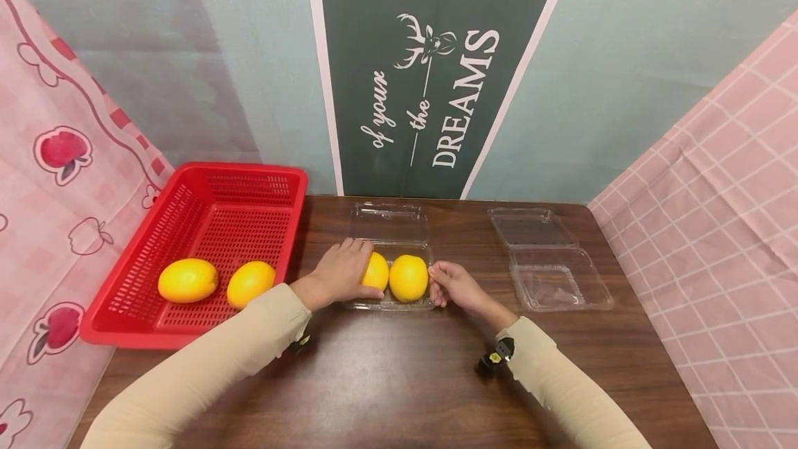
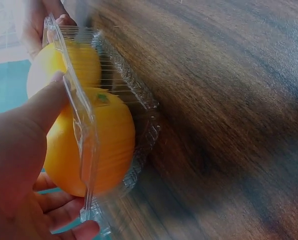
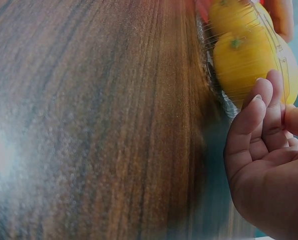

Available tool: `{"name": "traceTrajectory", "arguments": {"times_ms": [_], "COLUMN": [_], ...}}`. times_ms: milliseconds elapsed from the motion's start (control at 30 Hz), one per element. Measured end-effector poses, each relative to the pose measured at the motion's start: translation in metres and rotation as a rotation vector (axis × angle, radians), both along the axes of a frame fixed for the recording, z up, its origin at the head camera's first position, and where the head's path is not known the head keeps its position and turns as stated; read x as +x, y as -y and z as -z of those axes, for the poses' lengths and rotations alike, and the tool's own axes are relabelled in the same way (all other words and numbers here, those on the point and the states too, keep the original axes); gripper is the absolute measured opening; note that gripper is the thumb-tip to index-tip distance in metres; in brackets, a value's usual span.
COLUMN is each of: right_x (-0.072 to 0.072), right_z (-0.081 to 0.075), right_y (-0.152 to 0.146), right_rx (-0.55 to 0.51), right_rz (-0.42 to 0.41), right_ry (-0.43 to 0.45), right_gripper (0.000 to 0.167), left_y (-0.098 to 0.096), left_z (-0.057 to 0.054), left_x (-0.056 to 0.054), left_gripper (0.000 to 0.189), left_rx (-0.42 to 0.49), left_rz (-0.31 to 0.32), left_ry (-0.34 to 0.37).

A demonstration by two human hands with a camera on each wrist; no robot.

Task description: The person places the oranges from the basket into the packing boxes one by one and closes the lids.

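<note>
A clear plastic clamshell box lies on the table with its lid folded back behind it. Side by side in its base sit two yellow-orange fruits that look like oranges, a left orange and a right orange. My left hand curls around the left orange, thumb on top and fingers down at the box's side in the left wrist view. At the opposite end, the thumb and fingers of my right hand pinch the box's rim beside the right orange.
On the left stands a red perforated basket holding an elongated yellow fruit and a rounder one. Another clear clamshell box lies unfolded to the right. Fabric-covered walls rise behind and at both sides of the brown wooden table.
</note>
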State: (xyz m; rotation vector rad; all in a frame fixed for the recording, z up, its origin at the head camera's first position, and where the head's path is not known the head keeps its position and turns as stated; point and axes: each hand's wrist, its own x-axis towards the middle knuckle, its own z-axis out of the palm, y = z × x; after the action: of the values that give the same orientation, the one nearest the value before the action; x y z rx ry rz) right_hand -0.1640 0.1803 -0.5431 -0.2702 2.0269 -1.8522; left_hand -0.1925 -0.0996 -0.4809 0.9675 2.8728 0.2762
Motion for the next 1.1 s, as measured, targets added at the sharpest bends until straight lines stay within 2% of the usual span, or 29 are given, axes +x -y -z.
{"name": "traceTrajectory", "arguments": {"times_ms": [233, 833, 1100], "right_x": [0.000, -0.002, -0.002], "right_z": [-0.004, -0.003, -0.004], "right_y": [0.003, 0.002, 0.003], "right_rx": [0.036, 0.052, 0.058], "right_rz": [0.034, 0.017, 0.022], "right_ry": [0.055, 0.026, 0.034], "right_gripper": [0.030, 0.031, 0.030], "left_y": [-0.001, -0.006, -0.005], "left_z": [0.001, -0.004, -0.014], "left_x": [0.001, 0.001, -0.005], "left_gripper": [0.085, 0.086, 0.063], "left_rx": [0.009, -0.028, 0.011], "left_rz": [-0.009, -0.089, -0.119], "left_ry": [-0.001, 0.043, 0.089]}}
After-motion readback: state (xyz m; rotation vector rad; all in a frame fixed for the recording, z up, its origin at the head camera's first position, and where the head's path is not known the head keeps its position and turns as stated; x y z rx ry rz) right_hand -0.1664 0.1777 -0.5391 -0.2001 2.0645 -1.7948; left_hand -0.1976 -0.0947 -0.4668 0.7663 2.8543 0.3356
